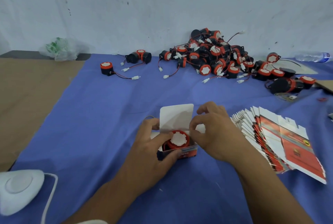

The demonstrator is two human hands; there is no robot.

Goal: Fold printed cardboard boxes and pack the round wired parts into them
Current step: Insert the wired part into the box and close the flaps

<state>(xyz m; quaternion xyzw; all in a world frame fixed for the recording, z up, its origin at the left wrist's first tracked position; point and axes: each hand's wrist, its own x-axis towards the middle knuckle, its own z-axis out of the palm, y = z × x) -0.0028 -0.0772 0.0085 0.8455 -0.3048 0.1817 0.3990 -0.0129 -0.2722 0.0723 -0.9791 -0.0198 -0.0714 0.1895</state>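
White puck-shaped device (18, 187) with cord sits at lower left, nearest the lens, on blue cloth (90, 124). Centre frame: small printed box (186, 152) stands open-topped on the cloth, one round wired part (177, 139) seated in it, white face up, red wire bunched at the box's left end. Left hand (153, 144) grips that left end, thumb on the near wall, fingers curled around the far side. Right hand (214, 133) pinches the small white side flap (201, 128) at the box's right end. Lid flap (176, 117) stands upright behind the part, not yet folded. Judged step: closing the packed box. To do it well, press the wire and its plug fully below the rim first, so nothing is trapped under a flap. Fold both side flaps inward over the part, then bring the lid down and slide its edge inside the near wall. Left hand should brace the walls square, since a squeezed box will likely bow and the lid will miss its slot. Flat box stack (281, 144) fanned at right; loose parts pile (212, 56) at upper centre-right against the wall, a few strays to its left. Plastic bag (61, 49) at upper left, bottle (313, 56) at far right.
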